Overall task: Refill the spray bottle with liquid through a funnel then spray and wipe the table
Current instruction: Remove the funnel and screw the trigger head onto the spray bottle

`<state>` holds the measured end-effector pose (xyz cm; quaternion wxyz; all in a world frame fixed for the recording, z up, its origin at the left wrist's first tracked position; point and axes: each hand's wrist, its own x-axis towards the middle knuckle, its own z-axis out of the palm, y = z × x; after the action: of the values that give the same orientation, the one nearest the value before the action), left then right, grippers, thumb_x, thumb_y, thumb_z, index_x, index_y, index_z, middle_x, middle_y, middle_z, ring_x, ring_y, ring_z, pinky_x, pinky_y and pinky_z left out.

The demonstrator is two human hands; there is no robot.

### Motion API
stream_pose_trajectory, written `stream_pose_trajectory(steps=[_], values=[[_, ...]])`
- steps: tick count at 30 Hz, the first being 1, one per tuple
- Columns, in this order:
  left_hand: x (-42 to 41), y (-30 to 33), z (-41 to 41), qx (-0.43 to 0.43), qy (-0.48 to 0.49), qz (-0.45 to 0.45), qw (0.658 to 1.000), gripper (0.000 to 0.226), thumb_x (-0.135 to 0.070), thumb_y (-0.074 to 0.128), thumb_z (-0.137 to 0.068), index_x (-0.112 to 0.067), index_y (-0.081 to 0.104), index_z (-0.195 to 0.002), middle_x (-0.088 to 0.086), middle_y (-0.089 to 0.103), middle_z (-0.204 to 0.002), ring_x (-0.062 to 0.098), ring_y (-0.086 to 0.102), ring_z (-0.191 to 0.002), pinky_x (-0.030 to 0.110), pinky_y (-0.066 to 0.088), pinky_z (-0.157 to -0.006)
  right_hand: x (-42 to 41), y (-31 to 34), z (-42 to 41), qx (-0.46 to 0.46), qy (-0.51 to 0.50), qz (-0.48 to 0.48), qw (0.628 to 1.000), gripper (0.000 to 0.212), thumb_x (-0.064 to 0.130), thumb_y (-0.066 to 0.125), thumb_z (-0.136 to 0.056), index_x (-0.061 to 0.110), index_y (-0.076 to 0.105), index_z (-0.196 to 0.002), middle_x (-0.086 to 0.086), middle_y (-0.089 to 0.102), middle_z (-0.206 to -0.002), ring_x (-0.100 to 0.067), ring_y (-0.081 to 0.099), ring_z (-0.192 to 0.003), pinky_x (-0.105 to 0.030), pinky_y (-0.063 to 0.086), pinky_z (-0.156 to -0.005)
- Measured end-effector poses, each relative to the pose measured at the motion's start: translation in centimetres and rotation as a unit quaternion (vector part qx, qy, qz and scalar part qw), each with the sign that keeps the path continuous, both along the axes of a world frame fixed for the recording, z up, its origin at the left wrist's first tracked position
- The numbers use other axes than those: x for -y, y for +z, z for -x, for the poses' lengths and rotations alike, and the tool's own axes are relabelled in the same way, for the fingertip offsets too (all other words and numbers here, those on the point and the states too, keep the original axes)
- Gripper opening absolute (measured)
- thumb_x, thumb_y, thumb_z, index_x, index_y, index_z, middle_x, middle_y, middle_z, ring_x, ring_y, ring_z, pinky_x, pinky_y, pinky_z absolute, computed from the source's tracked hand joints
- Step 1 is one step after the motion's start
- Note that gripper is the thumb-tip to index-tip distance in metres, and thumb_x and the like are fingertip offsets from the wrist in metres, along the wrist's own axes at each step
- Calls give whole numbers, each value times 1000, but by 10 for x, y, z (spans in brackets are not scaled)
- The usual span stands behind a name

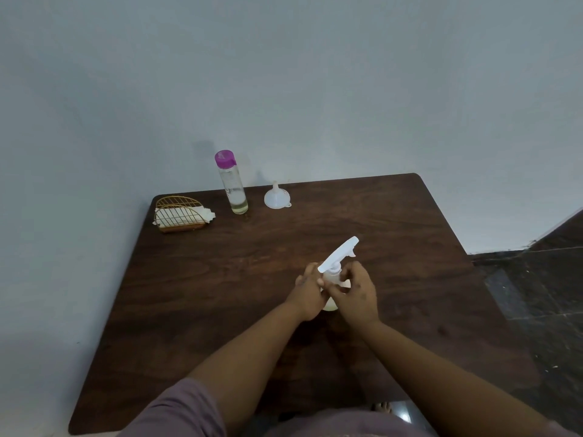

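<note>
A small clear spray bottle (332, 276) with a white trigger head stands on the dark wooden table (220, 294), near its middle. My left hand (307, 291) grips the bottle's body from the left. My right hand (359, 291) pinches the neck collar just under the trigger head, whose nozzle points up and to the right. Most of the bottle's body is hidden behind my fingers. At the back of the table stands a tall clear bottle (233, 187) with a purple cap and a little liquid at the bottom. A white funnel (277, 197) lies mouth down beside it.
A gold wire holder (178, 211) with white napkins sits at the table's back left corner. A pale wall runs behind the table and along its left side. Dark tiled floor (542, 294) lies to the right.
</note>
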<state>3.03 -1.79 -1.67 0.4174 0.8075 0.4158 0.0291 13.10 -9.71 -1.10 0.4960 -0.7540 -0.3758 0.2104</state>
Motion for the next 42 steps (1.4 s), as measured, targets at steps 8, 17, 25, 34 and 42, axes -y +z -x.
stream_pose_trajectory(steps=[8,17,25,34,42], values=[[-3,0,2,5,-21,-8,1000,59,-33,47,-100,-24,23,-152,0,30,-154,26,34,-138,40,34,-112,-8,5,0,47,38,-28,998,13,28,60,-90,15,59,-90,5,63,-86,-11,60,-83,-36,52,-72],[-8,3,5,48,6,-11,999,53,-32,67,-86,-24,45,-134,-3,49,-131,22,49,-123,38,41,-102,-14,-3,1,-31,39,24,998,33,44,60,-85,25,55,-112,8,60,-105,-17,57,-105,-32,47,-88],[-36,13,-2,-57,-135,-46,988,82,-68,66,-64,-40,41,-136,-7,39,-137,17,28,-123,37,26,-110,-21,-4,-33,126,229,159,952,79,80,31,-70,31,46,-130,11,40,-135,-14,25,-130,-33,26,-103],[-34,7,-11,-36,-113,59,991,88,-39,90,-58,-23,48,-134,-7,57,-127,12,55,-118,39,47,-104,-46,-2,-20,-9,195,40,980,53,64,67,-69,41,58,-115,12,61,-118,-9,53,-116,-30,50,-90],[-23,1,-12,-14,-64,38,997,82,-27,78,-74,-1,41,-142,19,45,-145,31,42,-135,40,33,-115,-46,-19,-6,16,108,-38,993,11,50,62,-82,44,68,-90,17,69,-103,-9,53,-118,-44,38,-104]])
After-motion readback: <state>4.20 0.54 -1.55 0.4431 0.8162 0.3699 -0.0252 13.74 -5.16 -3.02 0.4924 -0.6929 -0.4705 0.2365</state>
